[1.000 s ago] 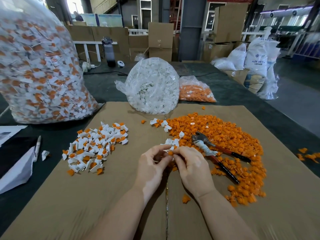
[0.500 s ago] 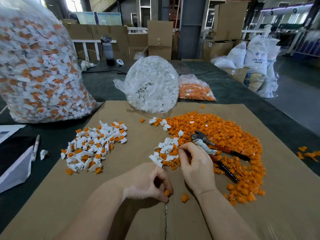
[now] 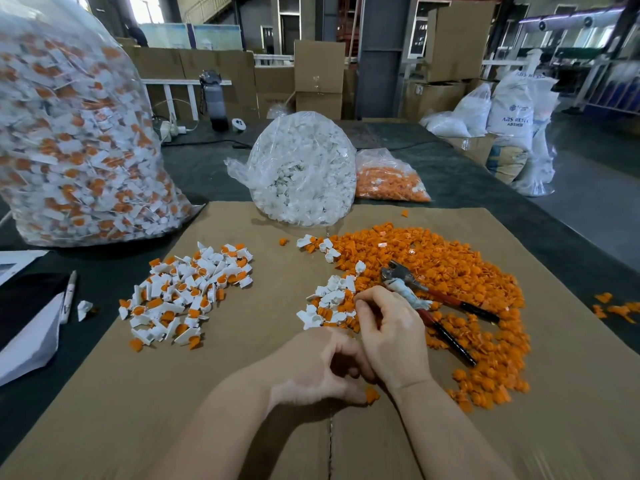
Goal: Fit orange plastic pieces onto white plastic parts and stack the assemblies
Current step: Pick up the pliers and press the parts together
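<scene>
Biggest thing on the cardboard sheet (image 3: 104, 427) is the spread of loose orange pieces (image 3: 450, 271) on the right, with red-handled pliers (image 3: 426, 306) lying on top. Left of that sits the pile of finished assemblies (image 3: 183, 292), white with orange fitted in. Small cluster of white parts (image 3: 329, 304) in the middle. The right hand (image 3: 391, 337) reaches into that cluster, fingers curled, tips right at the white bits; can't tell if it's actually got one. The left hand (image 3: 318, 370) rests low on the cardboard, fingers curled in, touching a single orange piece (image 3: 372, 394) just at its fingertips.
</scene>
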{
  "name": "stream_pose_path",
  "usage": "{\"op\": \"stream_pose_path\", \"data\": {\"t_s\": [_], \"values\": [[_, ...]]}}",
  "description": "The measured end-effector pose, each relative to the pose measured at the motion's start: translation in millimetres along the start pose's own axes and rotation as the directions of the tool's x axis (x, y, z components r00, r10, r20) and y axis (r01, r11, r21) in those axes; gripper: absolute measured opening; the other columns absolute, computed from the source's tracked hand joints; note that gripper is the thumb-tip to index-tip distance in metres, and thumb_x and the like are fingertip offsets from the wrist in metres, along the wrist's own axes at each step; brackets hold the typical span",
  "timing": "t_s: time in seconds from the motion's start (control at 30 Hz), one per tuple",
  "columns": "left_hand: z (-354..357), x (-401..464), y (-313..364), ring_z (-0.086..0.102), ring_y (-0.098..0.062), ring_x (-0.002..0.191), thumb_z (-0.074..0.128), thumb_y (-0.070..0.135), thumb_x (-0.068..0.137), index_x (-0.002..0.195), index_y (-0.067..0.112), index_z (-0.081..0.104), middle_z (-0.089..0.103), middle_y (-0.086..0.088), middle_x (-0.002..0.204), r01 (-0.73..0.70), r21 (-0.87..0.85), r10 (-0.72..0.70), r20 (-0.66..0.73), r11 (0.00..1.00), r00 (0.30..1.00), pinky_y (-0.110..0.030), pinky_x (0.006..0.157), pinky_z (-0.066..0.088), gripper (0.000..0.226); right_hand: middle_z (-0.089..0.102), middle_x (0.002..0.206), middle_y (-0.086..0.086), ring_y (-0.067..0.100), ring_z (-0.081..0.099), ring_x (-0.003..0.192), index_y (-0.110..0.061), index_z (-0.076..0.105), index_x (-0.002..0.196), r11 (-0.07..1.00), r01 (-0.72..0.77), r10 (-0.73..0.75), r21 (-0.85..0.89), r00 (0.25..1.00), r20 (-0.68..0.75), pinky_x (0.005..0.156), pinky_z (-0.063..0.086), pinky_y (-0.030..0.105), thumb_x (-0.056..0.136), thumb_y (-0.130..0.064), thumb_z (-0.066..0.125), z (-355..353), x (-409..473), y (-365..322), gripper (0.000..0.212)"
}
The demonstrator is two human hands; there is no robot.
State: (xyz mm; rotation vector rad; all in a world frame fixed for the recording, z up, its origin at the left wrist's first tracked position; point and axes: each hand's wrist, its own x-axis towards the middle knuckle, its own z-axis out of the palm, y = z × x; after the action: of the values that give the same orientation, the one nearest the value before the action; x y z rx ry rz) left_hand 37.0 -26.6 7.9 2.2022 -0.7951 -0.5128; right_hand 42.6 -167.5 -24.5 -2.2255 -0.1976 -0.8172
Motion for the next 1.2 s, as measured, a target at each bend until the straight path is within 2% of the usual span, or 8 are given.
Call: {"op": "stream_pose_path", "data": {"t_s": [0.27,0.47,0.57,0.67,0.8,0.93,1.1,1.2], "values": [[7.1,2.4,5.0,0.055,-0.011,0.082,0.077,0.033,0.073,0.087,0.019,0.069,0.064,-0.001,0.092,0.053,-0.02,-0.053,-0.015,0.998,0.998,-0.027,0.078,0.044,0.021,0.063,0.075,-0.004,0.014,0.058,0.075,-0.01,0.066,0.081,1.0,-0.005,0.005,-0.004,1.0,0.009,0.065,0.05,0.03,0.085,-0.004,0.064,-0.3,0.3,-0.3,0.007],[14.9,-0.2,5.8,0.055,-0.007,0.078,0.073,0.034,0.076,0.079,0.023,0.068,0.06,0.011,0.077,0.062,0.019,-0.06,-0.067,0.998,0.996,-0.026,0.077,0.044,0.012,0.062,0.075,-0.004,0.013,0.057,0.075,-0.011,0.066,0.081,0.999,-0.037,0.036,0.028,0.999,0.012,0.066,0.049,0.029,0.086,-0.004,0.062,-0.8,0.5,0.6,0.009],[8.7,1.5,2.1,0.055,0.001,0.075,0.069,0.031,0.081,0.079,0.026,0.07,0.064,0.013,0.077,0.062,-0.095,-0.086,-0.269,0.993,0.959,-0.015,0.067,0.041,0.006,0.061,0.074,-0.004,0.013,0.056,0.074,-0.011,0.065,0.081,0.996,-0.059,0.059,0.073,0.998,0.004,0.067,0.05,0.031,0.087,-0.004,0.061,-0.9,0.8,1.9,0.01],[1.0,4.7,-3.6,0.059,0.006,0.066,0.065,0.03,0.086,0.077,0.032,0.07,0.067,0.015,0.072,0.108,-0.398,-0.307,-0.479,0.911,0.822,-0.006,0.056,0.04,0.01,0.063,0.079,-0.004,0.011,0.058,0.079,-0.011,0.066,0.086,0.995,-0.01,0.008,0.102,1.0,0.019,0.07,0.051,0.03,0.088,-0.003,0.06,-1.4,-0.5,1.5,0.01],[-2.9,7.0,-8.5,0.061,0.002,0.062,0.061,0.033,0.088,0.081,0.027,0.074,0.07,0.007,0.071,0.132,-0.599,-0.466,-0.447,0.79,0.764,-0.01,0.052,0.044,0.015,0.067,0.093,-0.001,0.013,0.061,0.092,-0.009,0.07,0.1,0.986,0.148,-0.156,0.082,0.983,0.098,0.083,0.051,0.025,0.083,-0.003,0.066,-1.6,-2.2,-1.8,0.018],[0.6,8.1,-11.3,0.061,0.001,0.064,0.054,0.037,0.091,0.074,0.026,0.073,0.069,0.008,0.067,0.146,-0.55,-0.439,-0.45,0.822,0.778,-0.012,0.06,0.044,0.028,0.068,0.087,0.001,0.013,0.062,0.086,-0.007,0.07,0.092,0.986,0.148,-0.158,0.079,0.979,0.133,0.081,0.053,0.027,0.082,-0.001,0.068,-0.9,-0.1,-0.4,0.012],[-4.5,7.8,-23.0,0.057,-0.003,0.081,0.062,0.022,0.088,0.094,0.026,0.069,0.063,0.01,0.087,0.218,-0.202,-0.296,-0.712,0.955,0.637,-0.009,0.065,0.039,0.009,0.061,0.082,-0.011,0.005,0.059,0.081,-0.013,0.068,0.088,0.994,0.019,-0.033,0.112,0.992,0.122,0.073,0.052,0.023,0.086,-0.004,0.064,-1.0,0.0,0.3,0.01],[-3.2,8.2,-29.0,0.051,-0.005,0.084,0.063,0.025,0.088,0.099,0.027,0.066,0.054,0.008,0.092,0.301,-0.053,-0.255,-0.682,0.952,0.686,-0.013,0.067,0.035,0.012,0.061,0.081,-0.012,0.003,0.058,0.08,-0.014,0.067,0.086,0.994,-0.007,-0.007,0.111,0.993,0.117,0.071,0.051,0.02,0.085,-0.006,0.065,-0.5,0.4,0.9,0.009]]}}
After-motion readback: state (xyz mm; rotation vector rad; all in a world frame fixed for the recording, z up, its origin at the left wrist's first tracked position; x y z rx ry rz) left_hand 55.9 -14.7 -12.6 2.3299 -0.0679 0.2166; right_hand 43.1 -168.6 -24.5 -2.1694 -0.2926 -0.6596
